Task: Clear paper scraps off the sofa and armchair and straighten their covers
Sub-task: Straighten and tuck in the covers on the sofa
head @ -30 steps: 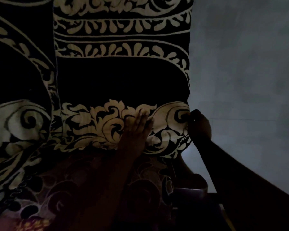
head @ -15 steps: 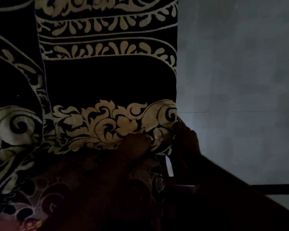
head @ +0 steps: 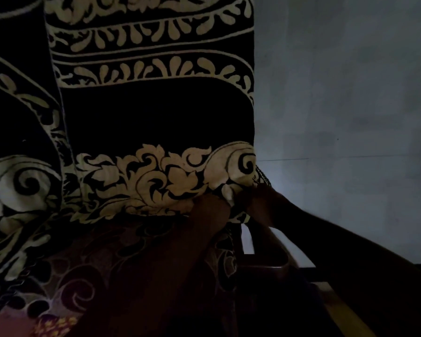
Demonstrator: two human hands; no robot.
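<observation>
A black cover with cream leaf scrolls hangs down the seat's backrest. My left hand is at the cover's lower edge near its right corner, with the fingertips hidden under the fold of cloth. Just to its right, my right hand grips the cover's bottom right corner at the side of the backrest. The room is very dark and no paper scraps show.
Below the cover lies a dark seat cushion with a purple floral print. A dark wooden armrest runs along the right of the seat. Another stretch of patterned cloth hangs at the left. A pale wall fills the right side.
My left hand slid down from lying flat on the scroll band to the cover's lower edge. My right hand dropped from the side edge to the bottom corner.
</observation>
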